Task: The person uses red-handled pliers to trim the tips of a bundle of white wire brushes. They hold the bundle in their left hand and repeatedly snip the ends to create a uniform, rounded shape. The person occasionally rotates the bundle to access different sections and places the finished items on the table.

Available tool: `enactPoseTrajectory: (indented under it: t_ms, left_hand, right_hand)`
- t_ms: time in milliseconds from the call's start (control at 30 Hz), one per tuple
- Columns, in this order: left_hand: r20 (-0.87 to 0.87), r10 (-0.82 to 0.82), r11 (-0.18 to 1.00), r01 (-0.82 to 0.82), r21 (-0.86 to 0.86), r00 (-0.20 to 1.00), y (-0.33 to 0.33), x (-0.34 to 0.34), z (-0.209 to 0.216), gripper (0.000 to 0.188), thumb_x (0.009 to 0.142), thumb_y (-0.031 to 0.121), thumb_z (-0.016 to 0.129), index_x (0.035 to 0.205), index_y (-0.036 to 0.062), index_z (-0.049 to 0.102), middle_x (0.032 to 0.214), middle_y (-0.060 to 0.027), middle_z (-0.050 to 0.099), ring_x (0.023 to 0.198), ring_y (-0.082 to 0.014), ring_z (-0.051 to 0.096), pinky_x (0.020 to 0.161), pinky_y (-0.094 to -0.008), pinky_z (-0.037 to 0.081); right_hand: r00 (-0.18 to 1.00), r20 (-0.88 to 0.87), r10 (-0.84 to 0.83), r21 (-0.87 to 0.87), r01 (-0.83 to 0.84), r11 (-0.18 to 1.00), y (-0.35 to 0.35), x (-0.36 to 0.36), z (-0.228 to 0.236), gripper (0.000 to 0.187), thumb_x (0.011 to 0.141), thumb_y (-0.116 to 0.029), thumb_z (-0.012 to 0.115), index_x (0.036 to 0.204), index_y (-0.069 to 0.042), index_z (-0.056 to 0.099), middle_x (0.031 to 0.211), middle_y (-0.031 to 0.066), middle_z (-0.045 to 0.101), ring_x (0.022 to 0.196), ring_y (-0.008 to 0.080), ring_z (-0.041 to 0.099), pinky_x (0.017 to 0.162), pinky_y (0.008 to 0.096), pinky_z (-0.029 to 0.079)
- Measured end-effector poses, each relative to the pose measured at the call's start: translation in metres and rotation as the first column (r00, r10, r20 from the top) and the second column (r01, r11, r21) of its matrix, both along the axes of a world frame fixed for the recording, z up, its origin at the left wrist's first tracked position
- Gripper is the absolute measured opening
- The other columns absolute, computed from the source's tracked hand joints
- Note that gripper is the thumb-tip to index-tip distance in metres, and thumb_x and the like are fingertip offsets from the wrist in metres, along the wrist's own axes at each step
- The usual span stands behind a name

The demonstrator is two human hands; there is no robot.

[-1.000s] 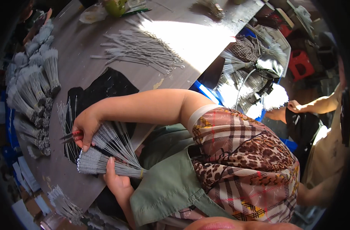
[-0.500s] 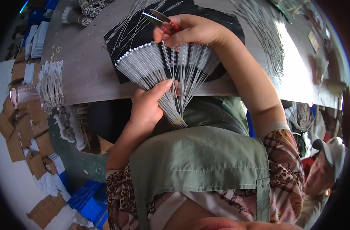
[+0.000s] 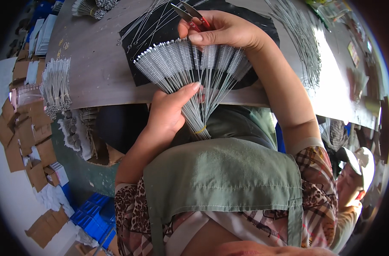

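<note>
Grey table [image 3: 96, 64] bore black cloth [image 3: 142, 78]. Brushes [image 3: 173, 62] fanned over cloth's near edge. Left hand [image 3: 169, 109], just short of cloth, clamped their stems [image 3: 196, 116]; right hand [image 3: 226, 32], over cloth, gripped scissors [image 3: 194, 12]. Looser left grip could spill brushes off cloth; careless scissors swing could nick them.

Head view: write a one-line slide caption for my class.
The left hand grips a fan of wire brushes while the right hand, holding red-handled scissors, is at their bristled tips.

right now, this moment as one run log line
left hand: holding fanned wire brushes; right hand: holding red-handled scissors near brushes; yellow band: round brushes; black sheet: on table
</note>
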State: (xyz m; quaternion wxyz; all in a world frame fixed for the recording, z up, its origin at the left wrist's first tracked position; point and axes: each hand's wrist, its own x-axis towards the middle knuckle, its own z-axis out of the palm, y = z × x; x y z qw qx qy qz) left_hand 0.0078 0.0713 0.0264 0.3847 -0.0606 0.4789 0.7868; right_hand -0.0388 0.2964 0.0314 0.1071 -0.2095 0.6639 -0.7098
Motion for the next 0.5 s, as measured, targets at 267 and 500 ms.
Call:
enactPoseTrajectory:
  t_ms: [267, 500]
  left_hand:
    - [-0.027, 0.007, 1.0, -0.008, -0.02, 1.0, -0.0006, 0.0022, -0.0031, 0.025, 0.083, 0.004, 0.062, 0.106, -0.0052, 0.055, 0.098, -0.0136, 0.061, 0.085, -0.022, 0.063, 0.075, -0.0378, 0.055]
    - [-0.048, 0.015, 1.0, -0.015, -0.001, 0.999, -0.001, 0.0028, -0.0046, 0.023, 0.084, 0.006, 0.061, 0.103, -0.005, 0.055, 0.097, -0.0145, 0.06, 0.086, -0.0236, 0.063, 0.076, -0.0408, 0.056]
  right_hand:
    - [0.998, 0.066, -0.006, -0.047, 0.009, 0.999, 0.0006, -0.0042, -0.0085, 0.025, 0.081, -0.013, 0.071, 0.101, -0.004, 0.06, 0.083, -0.0032, 0.058, 0.069, 0.0049, 0.052, 0.064, 0.0197, 0.045]
    - [0.997, 0.072, 0.016, -0.049, -0.013, 0.999, 0.001, -0.0048, -0.0093, 0.022, 0.081, -0.013, 0.071, 0.099, -0.004, 0.06, 0.076, -0.0038, 0.058, 0.064, 0.0051, 0.053, 0.061, 0.019, 0.046]
